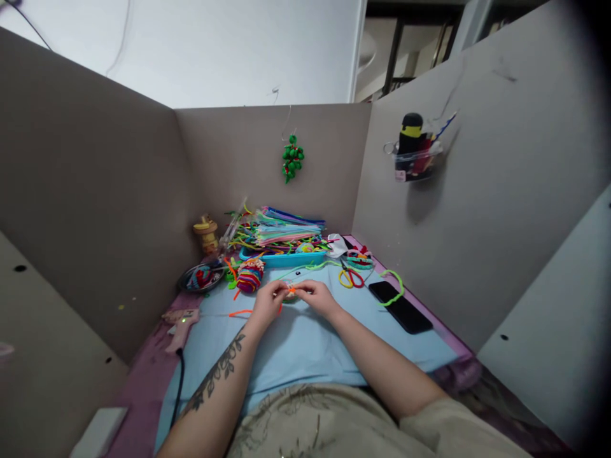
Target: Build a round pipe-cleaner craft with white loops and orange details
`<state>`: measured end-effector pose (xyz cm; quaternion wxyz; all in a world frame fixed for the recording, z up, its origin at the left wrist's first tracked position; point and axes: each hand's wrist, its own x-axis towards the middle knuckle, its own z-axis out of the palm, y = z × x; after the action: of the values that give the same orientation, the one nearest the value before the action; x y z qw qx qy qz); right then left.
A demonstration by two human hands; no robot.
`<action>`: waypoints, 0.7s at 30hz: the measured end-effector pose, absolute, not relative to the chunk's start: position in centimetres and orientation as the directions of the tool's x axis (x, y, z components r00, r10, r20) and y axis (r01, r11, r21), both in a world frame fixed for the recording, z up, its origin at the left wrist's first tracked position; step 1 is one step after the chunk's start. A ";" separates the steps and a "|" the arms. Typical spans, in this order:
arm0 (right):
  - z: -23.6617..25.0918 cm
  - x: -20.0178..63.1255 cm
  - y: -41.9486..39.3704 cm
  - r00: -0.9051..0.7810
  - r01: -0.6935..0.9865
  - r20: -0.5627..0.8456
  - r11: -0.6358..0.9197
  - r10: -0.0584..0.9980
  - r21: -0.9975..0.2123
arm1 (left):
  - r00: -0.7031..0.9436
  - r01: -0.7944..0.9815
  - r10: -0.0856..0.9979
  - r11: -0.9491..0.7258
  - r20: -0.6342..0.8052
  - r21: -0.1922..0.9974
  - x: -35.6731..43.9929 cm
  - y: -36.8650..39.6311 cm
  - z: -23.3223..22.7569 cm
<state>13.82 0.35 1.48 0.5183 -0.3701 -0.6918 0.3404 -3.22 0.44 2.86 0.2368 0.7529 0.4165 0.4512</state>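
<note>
Both hands met over the middle of the blue cloth (305, 343), fingertips pinched together on a small orange pipe cleaner (291, 291) held between them. The left hand (268, 301) was closed on its left end, and the right hand (316, 296) was closed on its right end, the two hands almost touching; what exactly the piece was being shaped into was too small to tell. A loose orange strand (240, 312) lay on the cloth just left of the left hand. Farther back stood a striped ball (249, 276) of wound pipe cleaners, and behind it a blue tray (286, 259) piled with a stack (286, 230) of many-coloured pipe cleaners. At far left sat a dark bowl (203, 278) and a yellow wooden figure (206, 233). A glue gun (179, 324) lay near the left edge, its cord trailing toward the person. To the right of the hands lay scissors (351, 277) with red and yellow handles, then a black phone (400, 306) with a green loop (394, 287) draped across its far end. A green ornament (292, 158) hung on the back wall, and a clear holder (414, 156) clung to the right wall.
</note>
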 end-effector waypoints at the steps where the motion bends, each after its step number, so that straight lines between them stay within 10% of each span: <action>1: 1.4 13.8 0.4 -0.197 0.101 0.406 0.430 0.892 -0.897 | 0.250 0.428 0.829 -0.558 0.500 0.711 -3.2 0.4 2.9; 10: 1.3 13.3 0.3 -0.254 -0.028 0.253 0.255 0.933 -0.967 | 0.291 0.493 0.793 -0.604 0.536 0.626 -3.0 0.1 2.6; 21: 1.0 12.9 0.4 -0.045 0.444 0.610 0.563 0.791 -0.697 | 0.207 0.357 0.926 -0.373 0.317 0.856 -2.2 0.5 1.5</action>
<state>12.86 0.37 1.00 0.5341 -0.4383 -0.7046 0.1621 -2.20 0.51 1.45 0.3265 0.7049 0.4547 0.4355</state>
